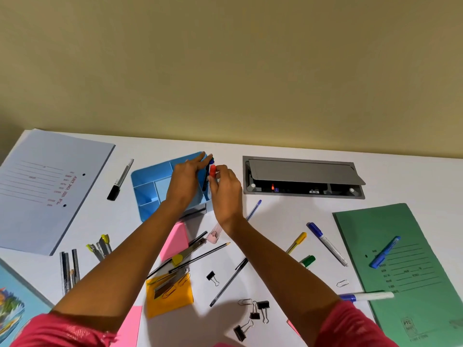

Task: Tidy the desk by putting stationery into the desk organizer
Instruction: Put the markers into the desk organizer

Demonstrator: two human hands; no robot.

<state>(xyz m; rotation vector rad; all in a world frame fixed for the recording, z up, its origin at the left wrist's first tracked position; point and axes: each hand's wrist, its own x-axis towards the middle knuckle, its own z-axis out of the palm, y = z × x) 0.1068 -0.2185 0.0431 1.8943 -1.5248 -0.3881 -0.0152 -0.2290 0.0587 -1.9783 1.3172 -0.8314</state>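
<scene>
Stationery lies scattered over the white counter (288, 221); the blue desk organizer (150, 189), a moulded plastic tray with thin partition walls, sits toward the far edge, left of a grey cable hatch (303, 177). Both hands meet over the organizer's right side. The right hand (226, 184) pinches a red-capped marker (212, 170) between thumb and fingertips, held roughly upright over the right-hand compartment, beside darker pens that appear to stand there already. The left hand (186, 179) rests across the tray with fingers extended and flat, apparently steadying its far wall rather than gripping anything.

Done well, the step in hand means lowering the marker cap-up into that compartment while the left hand keeps the light tray from sliding, then letting go only once the barrel is seated.

Remaining items vary: smooth cylindrical pens and markers, such as the black marker (120, 180) and yellow highlighter (297, 242); springy metal binder clips (255, 314); wire paper clips; soft pink and orange sticky notes (170, 294); matte card folders, one green (411, 266).
</scene>
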